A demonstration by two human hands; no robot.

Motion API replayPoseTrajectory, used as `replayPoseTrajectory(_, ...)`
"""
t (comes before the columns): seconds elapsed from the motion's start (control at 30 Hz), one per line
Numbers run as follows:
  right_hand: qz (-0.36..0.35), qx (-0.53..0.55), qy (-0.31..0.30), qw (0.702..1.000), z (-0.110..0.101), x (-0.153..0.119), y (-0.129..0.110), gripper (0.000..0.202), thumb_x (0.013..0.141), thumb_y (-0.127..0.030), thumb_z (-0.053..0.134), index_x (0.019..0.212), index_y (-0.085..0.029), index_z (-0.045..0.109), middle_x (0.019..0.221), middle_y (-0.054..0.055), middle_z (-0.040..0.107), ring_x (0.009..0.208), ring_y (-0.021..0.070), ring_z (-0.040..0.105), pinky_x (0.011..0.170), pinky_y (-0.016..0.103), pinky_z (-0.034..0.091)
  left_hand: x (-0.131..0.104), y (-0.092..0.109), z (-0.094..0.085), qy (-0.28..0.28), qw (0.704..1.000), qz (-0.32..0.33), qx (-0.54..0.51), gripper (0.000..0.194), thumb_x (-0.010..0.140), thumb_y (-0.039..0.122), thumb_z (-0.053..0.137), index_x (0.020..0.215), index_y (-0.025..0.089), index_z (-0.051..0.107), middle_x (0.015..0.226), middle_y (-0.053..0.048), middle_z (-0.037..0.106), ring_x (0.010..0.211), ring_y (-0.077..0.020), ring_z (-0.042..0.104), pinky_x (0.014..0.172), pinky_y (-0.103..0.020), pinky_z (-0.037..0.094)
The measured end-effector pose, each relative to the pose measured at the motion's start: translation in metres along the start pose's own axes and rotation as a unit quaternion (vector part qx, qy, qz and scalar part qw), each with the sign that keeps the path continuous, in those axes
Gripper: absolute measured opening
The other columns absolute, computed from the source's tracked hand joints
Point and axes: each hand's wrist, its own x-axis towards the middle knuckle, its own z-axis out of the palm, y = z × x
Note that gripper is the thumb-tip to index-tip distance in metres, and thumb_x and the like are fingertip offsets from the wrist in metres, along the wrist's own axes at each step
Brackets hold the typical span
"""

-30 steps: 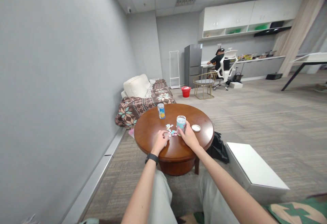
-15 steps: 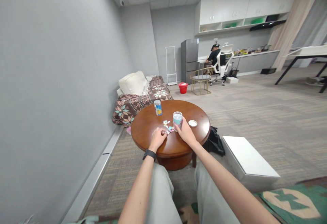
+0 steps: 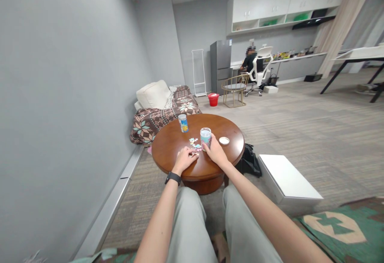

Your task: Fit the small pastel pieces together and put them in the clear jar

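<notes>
My right hand [image 3: 215,151] is wrapped round a clear jar with a blue and pink label [image 3: 205,136], upright over the round brown table [image 3: 165,147]. Beside the jar lies a cluster of small colourful puzzle pieces [image 3: 195,145]. My left hand [image 3: 185,159] rests at the near side of these pieces, its fingertips touching or close to them; whether it grips one is too small to tell. A blue and yellow can [image 3: 183,123] stands farther back on the table. Right of the jar lies a round white lid [image 3: 224,140].
A patterned sofa [image 3: 144,126] borders the table at the back left. On the floor at right are a black bag [image 3: 251,163] and a white box [image 3: 289,177]. Farther back are a red bucket [image 3: 213,99], chairs and a seated person [image 3: 248,62].
The fingers of my left hand have stretched forward over the near puzzle pieces. My right hand still holds the jar. The whole view has shifted slightly.
</notes>
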Motion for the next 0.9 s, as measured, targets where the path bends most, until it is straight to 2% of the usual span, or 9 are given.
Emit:
replayPoseTrajectory(0.13, -0.004, -0.003, -0.001, 1.0, -0.001, 0.0, -0.001, 0.057, 0.091, -0.035, 0.053, 0.14, -0.014, 0.032, 0.129, 0.02, 0.055, 0.117, 0.0294, 0.057, 0.099, 0.046, 0.047, 0.001, -0.001, 0.001, -0.003, 1.0, -0.005, -0.031, 0.02, 0.081, 0.04, 0.064, 0.087, 0.025, 0.075, 0.088, -0.002, 0.06, 0.085, -0.0175, 0.058, 0.081, -0.028, 0.041)
replayPoseTrajectory(0.27, -0.054, -0.029, -0.006, 0.998, -0.003, -0.001, -0.003, 0.058, 0.09, -0.029, 0.055, 0.141, -0.016, 0.032, 0.129, 0.018, 0.056, 0.118, 0.0285, 0.056, 0.097, 0.046, 0.047, 0.004, -0.011, 0.005, 0.057, 0.991, -0.008, -0.125, 0.026, 0.086, 0.037, 0.056, 0.072, 0.019, 0.069, 0.081, -0.003, 0.061, 0.08, -0.016, 0.058, 0.078, -0.026, 0.042)
replayPoseTrajectory(0.37, -0.104, -0.083, -0.025, 0.991, -0.005, -0.001, -0.006, 0.056, 0.087, -0.019, 0.055, 0.14, -0.018, 0.037, 0.132, 0.016, 0.055, 0.122, 0.0285, 0.053, 0.097, 0.046, 0.047, 0.007, -0.02, 0.006, 0.121, 0.963, -0.018, -0.24, 0.03, 0.087, 0.041, 0.053, 0.071, 0.017, 0.062, 0.069, -0.001, 0.059, 0.068, -0.0138, 0.054, 0.068, -0.025, 0.042)
replayPoseTrajectory(0.47, -0.137, -0.147, -0.049, 0.978, -0.008, -0.002, -0.01, 0.052, 0.085, -0.01, 0.054, 0.135, -0.019, 0.046, 0.134, 0.015, 0.054, 0.125, 0.0288, 0.049, 0.1, 0.046, 0.043, 0.008, -0.024, 0.006, 0.159, 0.923, -0.033, -0.349, 0.033, 0.084, 0.047, 0.054, 0.071, 0.017, 0.059, 0.063, 0.002, 0.055, 0.057, -0.011, 0.05, 0.06, -0.023, 0.041)
replayPoseTrajectory(0.57, -0.151, -0.176, -0.068, 0.97, -0.009, -0.002, -0.012, 0.051, 0.085, -0.009, 0.053, 0.134, -0.019, 0.049, 0.135, 0.015, 0.054, 0.126, 0.0286, 0.049, 0.101, 0.045, 0.041, 0.007, -0.021, 0.005, 0.15, 0.908, -0.024, -0.391, 0.033, 0.08, 0.049, 0.061, 0.074, 0.016, 0.062, 0.066, 0.001, 0.059, 0.058, -0.0106, 0.052, 0.062, -0.024, 0.042)
replayPoseTrajectory(0.73, -0.167, -0.169, -0.082, 0.968, -0.011, -0.003, -0.013, 0.051, 0.086, -0.013, 0.053, 0.136, -0.02, 0.049, 0.135, 0.015, 0.054, 0.127, 0.0283, 0.047, 0.1, 0.044, 0.04, 0.004, -0.014, 0.004, 0.101, 0.925, -0.03, -0.366, 0.033, 0.072, 0.048, 0.069, 0.077, 0.015, 0.068, 0.071, -0.002, 0.064, 0.063, -0.0136, 0.055, 0.064, -0.025, 0.043)
replayPoseTrajectory(0.9, -0.208, -0.139, -0.13, 0.959, -0.013, -0.003, -0.013, 0.051, 0.087, -0.015, 0.055, 0.137, -0.024, 0.048, 0.136, 0.011, 0.055, 0.127, 0.0265, 0.048, 0.1, 0.043, 0.039, 0.003, -0.016, 0.003, 0.133, 0.917, -0.043, -0.375, 0.031, 0.067, 0.045, 0.072, 0.07, 0.015, 0.062, 0.066, 0.0, 0.06, 0.062, -0.0123, 0.052, 0.064, -0.024, 0.041)
